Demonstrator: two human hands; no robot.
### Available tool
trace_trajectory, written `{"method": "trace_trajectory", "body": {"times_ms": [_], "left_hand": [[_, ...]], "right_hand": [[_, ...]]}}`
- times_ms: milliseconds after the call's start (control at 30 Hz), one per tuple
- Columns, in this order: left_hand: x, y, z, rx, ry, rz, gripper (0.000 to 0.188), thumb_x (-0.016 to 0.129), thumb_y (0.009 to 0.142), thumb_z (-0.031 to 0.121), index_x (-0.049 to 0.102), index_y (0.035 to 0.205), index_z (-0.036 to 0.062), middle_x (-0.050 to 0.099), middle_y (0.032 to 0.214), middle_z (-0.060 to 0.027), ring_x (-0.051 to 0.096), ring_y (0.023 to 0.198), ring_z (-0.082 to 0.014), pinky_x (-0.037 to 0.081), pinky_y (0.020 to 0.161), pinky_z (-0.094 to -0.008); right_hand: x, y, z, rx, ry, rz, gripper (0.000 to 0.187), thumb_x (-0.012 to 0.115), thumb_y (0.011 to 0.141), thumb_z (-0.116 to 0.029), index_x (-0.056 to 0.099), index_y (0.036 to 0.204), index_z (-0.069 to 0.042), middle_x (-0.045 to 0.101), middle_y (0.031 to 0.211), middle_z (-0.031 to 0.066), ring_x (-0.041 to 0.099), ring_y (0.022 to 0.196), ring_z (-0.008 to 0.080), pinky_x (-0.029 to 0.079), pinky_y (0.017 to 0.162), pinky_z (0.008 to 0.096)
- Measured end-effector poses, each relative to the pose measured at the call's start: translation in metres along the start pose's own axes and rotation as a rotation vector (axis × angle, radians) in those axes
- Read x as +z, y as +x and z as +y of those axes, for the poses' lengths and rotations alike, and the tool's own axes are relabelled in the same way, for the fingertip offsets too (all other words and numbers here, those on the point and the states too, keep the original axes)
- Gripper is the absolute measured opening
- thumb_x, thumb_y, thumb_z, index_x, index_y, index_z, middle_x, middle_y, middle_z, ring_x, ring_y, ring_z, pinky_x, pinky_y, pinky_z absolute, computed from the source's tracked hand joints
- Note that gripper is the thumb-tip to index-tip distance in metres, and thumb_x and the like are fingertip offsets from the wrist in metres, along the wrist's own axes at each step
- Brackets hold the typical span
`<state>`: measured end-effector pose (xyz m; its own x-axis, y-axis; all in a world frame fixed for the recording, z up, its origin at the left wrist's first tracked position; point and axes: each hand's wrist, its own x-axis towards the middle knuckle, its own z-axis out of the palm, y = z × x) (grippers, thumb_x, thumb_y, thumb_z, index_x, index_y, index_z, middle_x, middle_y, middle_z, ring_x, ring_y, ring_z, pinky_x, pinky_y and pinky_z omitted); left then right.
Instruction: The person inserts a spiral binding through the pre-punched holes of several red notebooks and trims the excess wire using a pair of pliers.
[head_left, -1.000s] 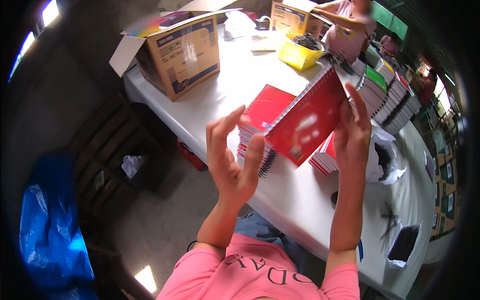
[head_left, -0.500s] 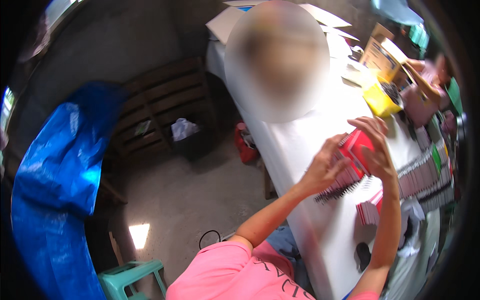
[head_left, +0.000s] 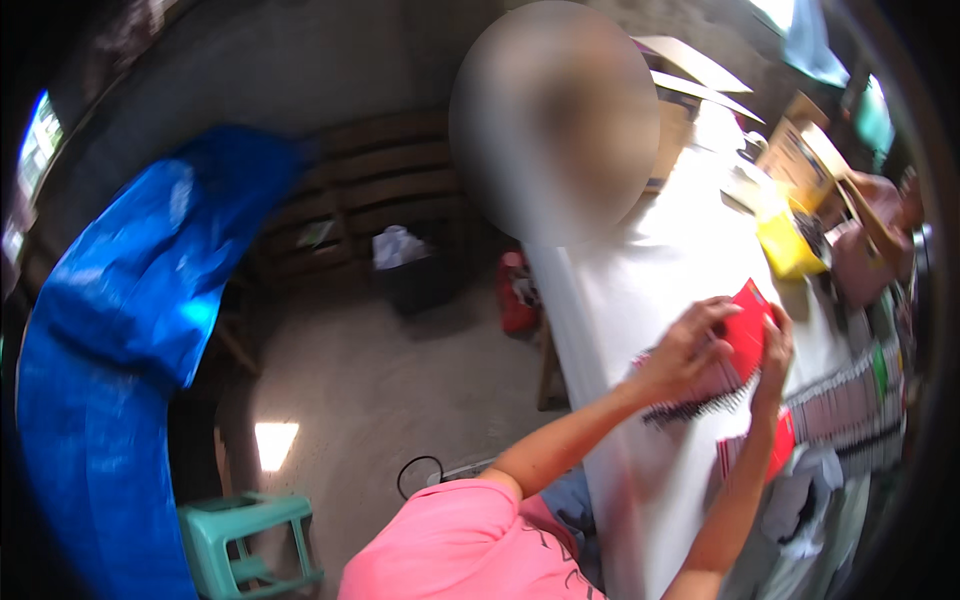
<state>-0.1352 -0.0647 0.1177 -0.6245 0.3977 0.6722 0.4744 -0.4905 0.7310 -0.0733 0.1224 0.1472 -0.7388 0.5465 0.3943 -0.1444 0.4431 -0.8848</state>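
Note:
A red-covered spiral notebook (head_left: 746, 330) stands tilted up between my hands, over a row of spiral-bound notebooks (head_left: 705, 385) on the white-covered table. My left hand (head_left: 690, 348) holds its left side, with the fingers curled at the upper edge. Along the right edge, my right hand (head_left: 776, 358) grips the same notebook with thumb and fingers. Close by my right forearm lies a smaller stack of red notebooks (head_left: 782, 445), partly hidden by that arm. Motion blur softens the fingertips.
Long rows of spiral notebooks (head_left: 850, 405) line the table's right side. Farther back are a yellow bag (head_left: 790, 240), a cardboard box (head_left: 800, 165) and another person (head_left: 870, 250). A green stool (head_left: 245, 530) and blue tarp (head_left: 120, 300) are at left.
The red notebook has gone from lying low over the row to a more upright tilt. My right hand has moved from above it to its right edge. The whole view has shifted.

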Motion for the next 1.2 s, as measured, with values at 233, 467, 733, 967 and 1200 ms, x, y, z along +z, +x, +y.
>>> {"method": "trace_trajectory", "body": {"times_ms": [233, 467, 733, 967, 1200], "left_hand": [[-0.012, 0.006, -0.004, -0.061, -0.024, 0.033, 0.033, 0.058, 0.093, 0.023, 0.058, 0.121, 0.0063, 0.051, 0.131, -0.0138, 0.057, 0.104, -0.0178, 0.045, 0.091, -0.0308], [-0.004, 0.006, 0.003, -0.141, -0.024, 0.078, 0.039, 0.048, 0.097, 0.036, 0.061, 0.115, 0.0039, 0.053, 0.129, -0.0107, 0.052, 0.113, -0.0166, 0.038, 0.101, -0.0309], [-0.007, -0.008, 0.055, 0.252, 0.168, 0.403, 0.040, 0.037, 0.101, 0.029, 0.048, 0.123, -0.0020, 0.049, 0.128, -0.0148, 0.045, 0.123, -0.0238, 0.034, 0.103, -0.0390], [0.066, -0.047, 0.086, 0.471, -0.004, -0.188, 0.028, 0.069, 0.077, 0.016, 0.060, 0.101, 0.0041, 0.056, 0.103, -0.0176, 0.057, 0.102, -0.0367, 0.048, 0.086, -0.0450], [0.134, -0.102, 0.071, 0.356, 0.362, -0.689, 0.061, 0.070, 0.077, 0.028, 0.050, 0.132, 0.0103, 0.050, 0.131, -0.0094, 0.040, 0.129, -0.0300, 0.012, 0.110, -0.0534]], "right_hand": [[-0.006, -0.010, -0.030, 0.127, 0.163, -0.173, 0.048, 0.054, 0.089, -0.021, 0.044, 0.129, 0.003, 0.052, 0.119, 0.0108, 0.050, 0.109, 0.0150, 0.038, 0.098, 0.0271], [-0.011, -0.018, -0.030, 0.180, 0.177, -0.171, 0.049, 0.056, 0.089, -0.025, 0.044, 0.129, 0.002, 0.051, 0.122, 0.0090, 0.048, 0.112, 0.0153, 0.036, 0.100, 0.0292], [-0.151, -0.112, 0.031, 0.537, -0.925, 0.428, 0.082, 0.071, 0.075, -0.054, 0.041, 0.133, -0.004, 0.060, 0.110, 0.0196, 0.059, 0.103, 0.0262, 0.046, 0.088, 0.0363], [-0.162, -0.150, 0.025, 0.212, -0.583, 0.698, 0.080, 0.079, 0.072, -0.013, 0.033, 0.138, -0.010, 0.059, 0.070, 0.0078, 0.056, 0.061, 0.0191, 0.046, 0.062, 0.0341], [-0.111, -0.245, -0.042, 0.008, -0.813, 0.156, 0.061, 0.073, 0.070, -0.007, 0.048, 0.125, -0.010, 0.066, 0.088, 0.0124, 0.065, 0.076, 0.0262, 0.052, 0.067, 0.0341]]}}
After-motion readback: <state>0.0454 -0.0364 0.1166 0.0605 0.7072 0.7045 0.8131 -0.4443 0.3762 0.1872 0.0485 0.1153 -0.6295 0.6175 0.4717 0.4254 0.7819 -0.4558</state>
